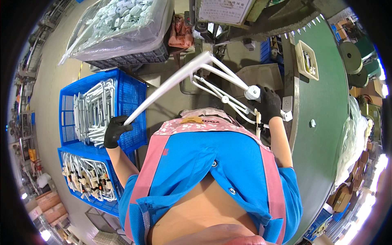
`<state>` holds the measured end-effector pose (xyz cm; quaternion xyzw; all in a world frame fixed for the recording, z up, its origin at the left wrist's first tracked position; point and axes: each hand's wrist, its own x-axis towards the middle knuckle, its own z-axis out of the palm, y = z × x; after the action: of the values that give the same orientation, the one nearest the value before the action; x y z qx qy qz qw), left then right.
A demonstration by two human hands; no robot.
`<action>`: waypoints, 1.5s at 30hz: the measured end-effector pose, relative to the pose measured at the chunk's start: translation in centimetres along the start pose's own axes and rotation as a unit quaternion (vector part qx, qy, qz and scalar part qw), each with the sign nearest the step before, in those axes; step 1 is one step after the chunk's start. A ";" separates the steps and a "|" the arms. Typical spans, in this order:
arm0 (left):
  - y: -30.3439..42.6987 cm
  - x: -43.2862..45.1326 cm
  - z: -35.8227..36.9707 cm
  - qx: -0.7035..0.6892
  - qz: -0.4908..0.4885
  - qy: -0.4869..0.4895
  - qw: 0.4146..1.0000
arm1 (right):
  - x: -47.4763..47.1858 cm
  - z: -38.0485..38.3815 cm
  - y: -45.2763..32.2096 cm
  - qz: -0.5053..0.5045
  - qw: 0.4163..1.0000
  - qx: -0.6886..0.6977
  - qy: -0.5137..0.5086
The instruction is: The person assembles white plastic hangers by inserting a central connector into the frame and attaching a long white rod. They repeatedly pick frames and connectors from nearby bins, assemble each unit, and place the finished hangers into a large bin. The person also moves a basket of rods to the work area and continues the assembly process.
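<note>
A white tubular metal frame [170, 85] with several thin legs and linkages spans the space in front of me. My left hand [118, 131], in a black glove, grips the lower left end of its thick tube. On the other side, my black-gloved right hand [267, 103] is closed around the frame beside a round white joint [253, 92]. A cream plastic clip [258, 118] sits on the thin tubes below that hand. The frame's upper bend lies in front of a machine [225, 12] in this view; whether they touch, I cannot tell.
To the left, a blue crate [65, 118] holds bent white tubes, and another blue crate [88, 202] holds tubes with cream fittings. A plastic-lined crate [122, 43] contains pale plastic parts. The green worktop [318, 147] on the right carries a cream tray [315, 73].
</note>
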<state>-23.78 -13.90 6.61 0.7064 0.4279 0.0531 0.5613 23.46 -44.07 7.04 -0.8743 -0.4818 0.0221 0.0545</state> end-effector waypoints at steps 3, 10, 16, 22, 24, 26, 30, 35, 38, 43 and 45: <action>4.7 -0.3 3.5 0.168 0.034 0.008 0.985 | -1.5 -2.9 -2.0 -0.054 0.996 -0.031 0.067; 11.6 5.5 16.2 0.252 0.474 0.122 0.835 | -4.2 -7.2 -8.2 -0.238 0.942 0.118 0.206; 18.4 7.0 22.1 0.335 0.554 0.061 0.760 | -4.3 -3.3 -6.0 -0.142 0.971 0.134 0.138; 19.1 10.4 16.2 0.265 0.578 0.129 0.761 | -5.9 -4.1 -3.7 -0.082 0.966 0.188 0.158; 19.6 10.7 15.2 0.252 0.574 0.130 0.768 | -5.6 -5.1 -3.4 -0.087 0.972 0.147 0.162; 19.9 11.0 14.9 0.265 0.591 0.139 0.749 | -5.2 -5.4 -3.4 -0.065 0.975 0.161 0.140; 20.0 12.3 15.0 0.317 0.626 0.126 0.702 | -4.4 -4.8 -3.6 -0.087 0.972 0.168 0.138; 17.9 14.6 14.9 0.182 0.512 -0.052 0.838 | -3.4 -5.5 -4.8 -0.049 0.978 0.165 0.117; 16.2 15.8 14.7 0.131 0.499 -0.085 0.852 | -2.6 -5.5 -4.6 -0.018 0.981 0.169 0.096; 17.5 16.2 14.2 0.192 0.555 -0.066 0.807 | -2.1 -4.6 -4.6 -0.017 0.975 0.202 0.094; 17.5 16.8 14.0 0.281 0.566 -0.068 0.772 | -1.8 -5.0 -4.8 -0.014 0.976 0.197 0.094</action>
<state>4.08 -13.25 9.36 0.9488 -0.0928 0.1910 0.2340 18.87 -43.42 12.56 -0.8380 -0.4726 0.0332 0.2708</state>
